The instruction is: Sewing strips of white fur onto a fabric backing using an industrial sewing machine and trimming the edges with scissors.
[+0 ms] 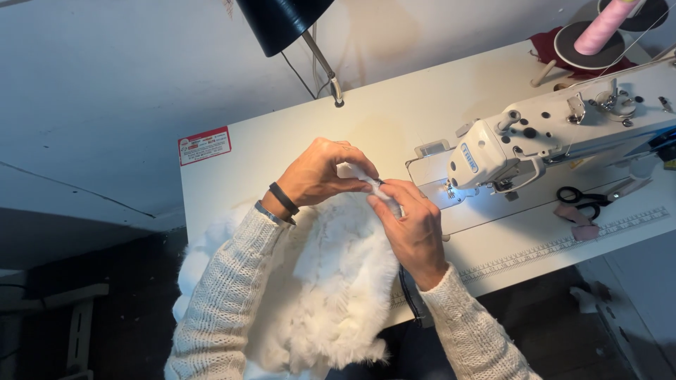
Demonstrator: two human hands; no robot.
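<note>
Your left hand (320,172) and right hand (412,225) both pinch shut on one edge of the white fur piece (338,281), just in front of the sewing machine (535,137). It looks light, limp and slippery-piled, so grip the backing edge. The machine's needle head sits close right; black scissors (584,199) lie beyond, the lamp (285,21) behind.
</note>
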